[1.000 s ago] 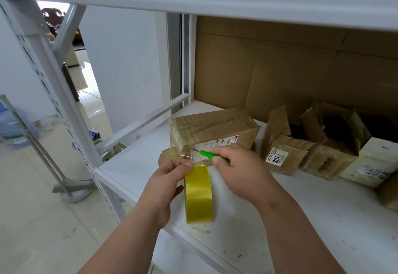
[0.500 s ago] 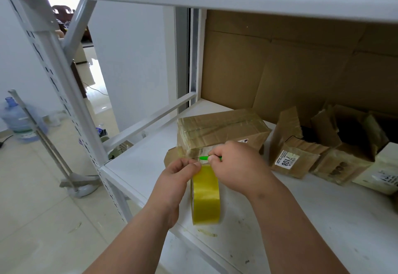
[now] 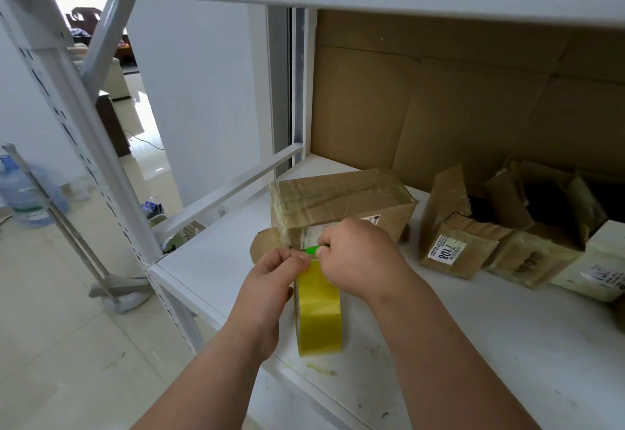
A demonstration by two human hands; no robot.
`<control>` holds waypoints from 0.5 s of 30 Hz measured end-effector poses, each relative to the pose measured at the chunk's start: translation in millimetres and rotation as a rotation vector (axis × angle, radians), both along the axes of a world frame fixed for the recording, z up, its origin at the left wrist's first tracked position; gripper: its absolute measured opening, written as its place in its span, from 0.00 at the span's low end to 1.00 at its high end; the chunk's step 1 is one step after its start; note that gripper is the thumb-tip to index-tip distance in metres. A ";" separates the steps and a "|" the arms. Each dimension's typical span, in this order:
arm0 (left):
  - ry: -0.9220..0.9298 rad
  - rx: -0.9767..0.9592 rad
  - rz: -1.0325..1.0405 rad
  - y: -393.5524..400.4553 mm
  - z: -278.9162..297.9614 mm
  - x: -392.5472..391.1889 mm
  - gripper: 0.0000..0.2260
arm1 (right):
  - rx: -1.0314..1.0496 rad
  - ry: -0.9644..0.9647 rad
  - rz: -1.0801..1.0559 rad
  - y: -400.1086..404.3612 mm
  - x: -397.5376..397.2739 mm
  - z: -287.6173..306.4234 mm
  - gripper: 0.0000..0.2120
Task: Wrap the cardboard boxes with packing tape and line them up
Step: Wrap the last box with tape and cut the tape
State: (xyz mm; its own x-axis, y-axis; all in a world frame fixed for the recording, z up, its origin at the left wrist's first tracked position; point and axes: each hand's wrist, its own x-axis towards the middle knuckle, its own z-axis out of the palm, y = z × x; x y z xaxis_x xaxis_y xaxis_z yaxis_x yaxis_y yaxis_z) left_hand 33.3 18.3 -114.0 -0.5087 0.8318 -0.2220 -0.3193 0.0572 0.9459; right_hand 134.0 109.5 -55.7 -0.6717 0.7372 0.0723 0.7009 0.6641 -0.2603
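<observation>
- While the left hand (image 3: 270, 280) pinches the upper edge of the tape roll (image 3: 318, 314), which stands on edge at the front of the shelf (image 3: 507, 345), the right hand (image 3: 358, 257) has its fingers curled tight round a green cutter (image 3: 313, 249), of which only a short tip shows between the two hands.
- The step in hand looks like cutting the strip that runs from the roll up to the taped box (image 3: 341, 206) just behind; the strip itself is too clear to make out.
- To do it well, the left hand should keep the strip taut and the roll steady, so the cut comes clean and does not stretch or tear crooked.
- The cutter's tip is nearly touching the left thumb, so the stroke is safer going away from those fingers.
- The loose end then wants pressing flat on the box, and the new end on the roll wants to stay easy to find.
- The taped box is closed, with glossy tape over its top and front; what is inside cannot be seen.
- To the right stands a smaller box (image 3: 456, 253) with a "7108" label and a flap up; its inside is hidden.
- Behind it a torn open box (image 3: 541, 199) shows only a dark hollow.
- A pale carton (image 3: 598, 267) sits at the far right, closed as far as I can tell.
- None of these looks lined up yet.
</observation>
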 end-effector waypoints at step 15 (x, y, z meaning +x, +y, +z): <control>-0.020 -0.042 -0.017 -0.7 1.7 -6.6 0.02 | -0.153 -0.176 -0.261 21.0 38.6 -64.1 0.14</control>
State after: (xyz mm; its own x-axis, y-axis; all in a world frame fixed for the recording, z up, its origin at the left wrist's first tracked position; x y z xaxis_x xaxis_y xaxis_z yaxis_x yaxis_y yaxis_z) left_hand 26.6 17.6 -112.3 -0.4894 0.8302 -0.2670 -0.3371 0.1022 0.9359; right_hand 172.6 130.6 -119.8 -0.4514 0.8792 -0.1525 0.8849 0.4192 -0.2028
